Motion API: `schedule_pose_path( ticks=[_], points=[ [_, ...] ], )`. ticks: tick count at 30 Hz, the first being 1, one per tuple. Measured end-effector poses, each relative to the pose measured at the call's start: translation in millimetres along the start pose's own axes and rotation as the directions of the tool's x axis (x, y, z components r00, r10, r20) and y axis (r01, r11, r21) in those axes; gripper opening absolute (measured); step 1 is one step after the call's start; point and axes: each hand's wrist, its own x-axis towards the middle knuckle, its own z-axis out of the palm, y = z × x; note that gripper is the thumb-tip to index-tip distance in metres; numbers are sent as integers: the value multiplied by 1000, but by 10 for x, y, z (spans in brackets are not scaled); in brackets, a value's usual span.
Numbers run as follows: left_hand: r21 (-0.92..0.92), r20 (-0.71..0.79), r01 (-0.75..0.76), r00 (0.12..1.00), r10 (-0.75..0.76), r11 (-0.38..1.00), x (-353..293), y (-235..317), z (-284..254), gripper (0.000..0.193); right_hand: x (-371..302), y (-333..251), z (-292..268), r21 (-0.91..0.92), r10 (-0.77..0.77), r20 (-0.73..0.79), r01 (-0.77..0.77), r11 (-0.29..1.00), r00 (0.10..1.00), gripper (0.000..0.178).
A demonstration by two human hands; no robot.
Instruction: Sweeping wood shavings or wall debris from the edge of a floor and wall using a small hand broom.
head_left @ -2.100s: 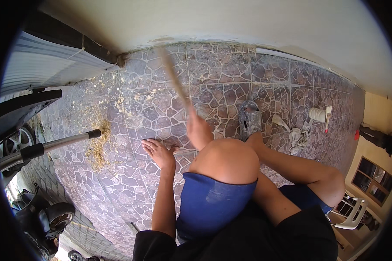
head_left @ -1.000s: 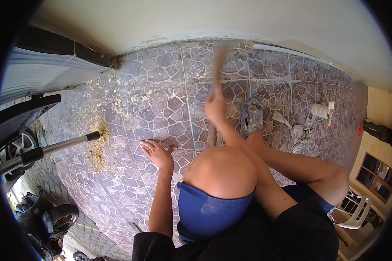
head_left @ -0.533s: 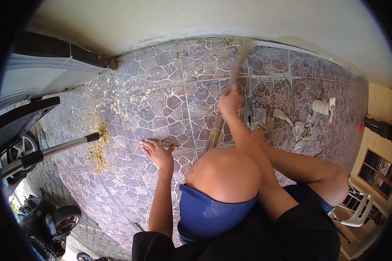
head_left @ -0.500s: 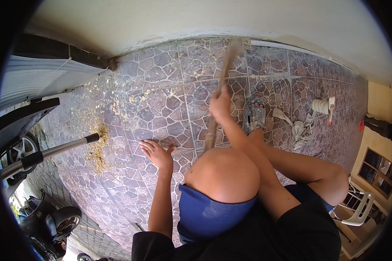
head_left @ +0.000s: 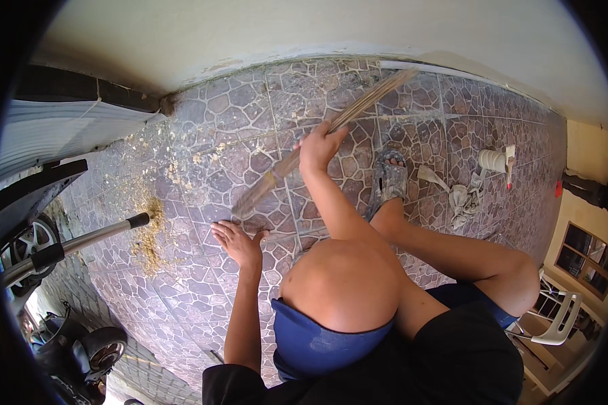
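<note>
A stick broom [head_left: 378, 94], a bundle of thin brown sticks, slants across the tiled floor in front of me. My right hand [head_left: 319, 150] is closed round its middle. The upper right end of the bundle reaches toward the wall's foot; the other end, blurred by motion, comes close to the fingertips of my left hand [head_left: 240, 244]. That hand has its fingers spread and holds nothing; I cannot tell whether it touches the broom. Yellowish crumbs form a heap [head_left: 148, 236] left of it, with more bits scattered toward the wall.
A metal pole [head_left: 98, 239] juts in from the left toward the heap. To the right of my sandalled foot [head_left: 392, 175] lie a crumpled rag [head_left: 466, 202], a white roll [head_left: 492, 160] and a red-tipped brush [head_left: 511, 165]. A motorbike [head_left: 81, 354] stands at lower left, a chair [head_left: 564, 320] at right.
The broom has swung from nearly upright to a slant, its lower end now near my left hand. My right hand has shifted left. My left hand has barely moved.
</note>
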Motion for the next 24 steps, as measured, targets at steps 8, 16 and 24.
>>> schedule_pose_path(
  ticks=[8,16,24],
  points=[
    [59,-48,8,999,-5,998,45,-59,150,137,-541,277,334,-296,340,391,-233,926,855,18],
    [-33,-128,-152,981,147,988,-323,-667,352,73,-1335,319,-44,-111,290,433,-268,957,853,16],
    [-960,265,277,943,-200,34,-641,-1274,-197,62,-113,288,76,-241,275,303,-206,948,912,17]
  ],
)
